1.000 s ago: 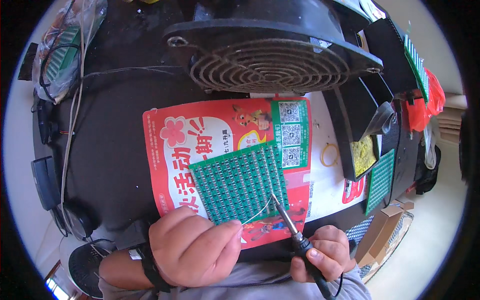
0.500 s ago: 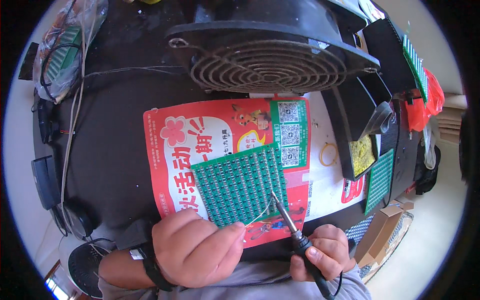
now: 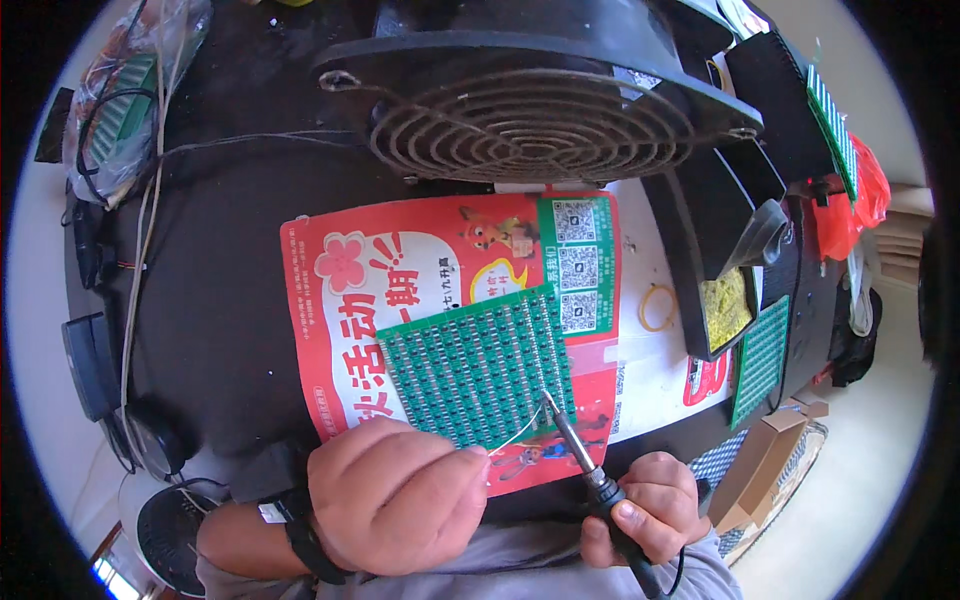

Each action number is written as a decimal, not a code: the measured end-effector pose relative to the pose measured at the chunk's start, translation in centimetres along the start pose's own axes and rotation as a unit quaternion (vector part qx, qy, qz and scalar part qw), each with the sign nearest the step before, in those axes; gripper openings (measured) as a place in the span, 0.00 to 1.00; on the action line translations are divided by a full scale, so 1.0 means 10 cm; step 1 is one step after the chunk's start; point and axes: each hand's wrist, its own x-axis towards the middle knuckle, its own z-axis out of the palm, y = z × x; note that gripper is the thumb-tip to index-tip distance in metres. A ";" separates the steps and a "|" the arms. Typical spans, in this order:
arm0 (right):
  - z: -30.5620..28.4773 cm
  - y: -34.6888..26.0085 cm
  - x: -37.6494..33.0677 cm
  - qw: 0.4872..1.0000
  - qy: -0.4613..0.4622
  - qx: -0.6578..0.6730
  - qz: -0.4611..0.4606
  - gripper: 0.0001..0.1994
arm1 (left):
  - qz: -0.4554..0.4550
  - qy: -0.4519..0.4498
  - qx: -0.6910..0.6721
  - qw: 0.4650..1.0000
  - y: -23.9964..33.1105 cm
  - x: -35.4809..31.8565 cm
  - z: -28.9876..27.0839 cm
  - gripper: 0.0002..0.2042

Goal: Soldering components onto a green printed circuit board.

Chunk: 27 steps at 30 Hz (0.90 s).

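A green circuit board (image 3: 470, 370) with rows of small dark parts lies tilted on a red printed sheet (image 3: 330, 260). My right hand (image 3: 652, 508) is closed round the handle of a soldering iron (image 3: 575, 440), whose tip meets the board near its right edge. My left hand (image 3: 395, 497), closed in a pinch at the board's near left corner, holds a thin solder wire (image 3: 517, 434). The wire's far end runs up to the iron's tip. Whether the tip touches the board or hovers just over it, I cannot tell.
A large black fan (image 3: 540, 130) with a ring grille stands behind the sheet. To the right are a black holder with yellow sponge (image 3: 727, 310), another green board (image 3: 760, 360) and a cardboard box (image 3: 765, 470). Cables and a plastic bag (image 3: 125, 120) lie at left.
The board and sheet appear shifted very slightly left in the picture, as does the fan. Both hands keep their grips, and the iron's tip stays near the board's right edge.
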 end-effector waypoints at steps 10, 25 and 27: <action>-0.03 0.01 -0.01 1.000 -0.011 0.011 -0.009 0.13 | -0.009 -0.008 -0.024 1.000 0.00 0.04 0.01 0.07; 0.00 0.01 -0.05 1.000 0.005 0.016 -0.019 0.13 | 0.018 -0.022 0.001 1.000 -0.01 0.00 0.03 0.10; -0.02 0.00 -0.06 1.000 0.004 0.017 -0.019 0.13 | 0.024 -0.026 0.002 0.999 0.00 0.01 0.02 0.10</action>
